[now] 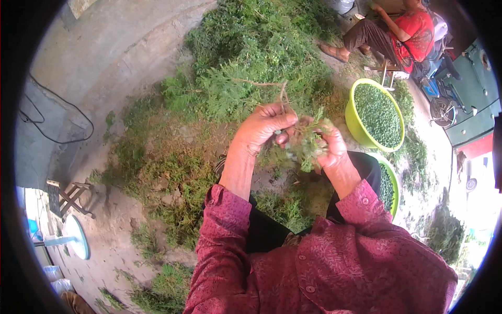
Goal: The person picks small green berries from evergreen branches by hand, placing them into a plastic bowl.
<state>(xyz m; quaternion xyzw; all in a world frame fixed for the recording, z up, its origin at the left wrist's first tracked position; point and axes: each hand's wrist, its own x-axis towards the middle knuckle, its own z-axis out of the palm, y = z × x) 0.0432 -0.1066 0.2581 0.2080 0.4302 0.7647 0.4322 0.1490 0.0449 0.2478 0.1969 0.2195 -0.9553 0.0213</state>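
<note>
While both grips close, left hand [264,128] and right hand [330,149] pinch one leafy sprig [308,144]

No readable text, label, brand, number or sign shows anywhere in this view.

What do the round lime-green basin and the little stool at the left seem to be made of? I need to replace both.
The round lime-green basin looks like moulded plastic: uniform bright colour, smooth and slightly glossy, with a thin rolled rim. The small stool looks like bare weathered wood: dull grey-brown slats and crossed legs, though it is too small to be sure.
</note>
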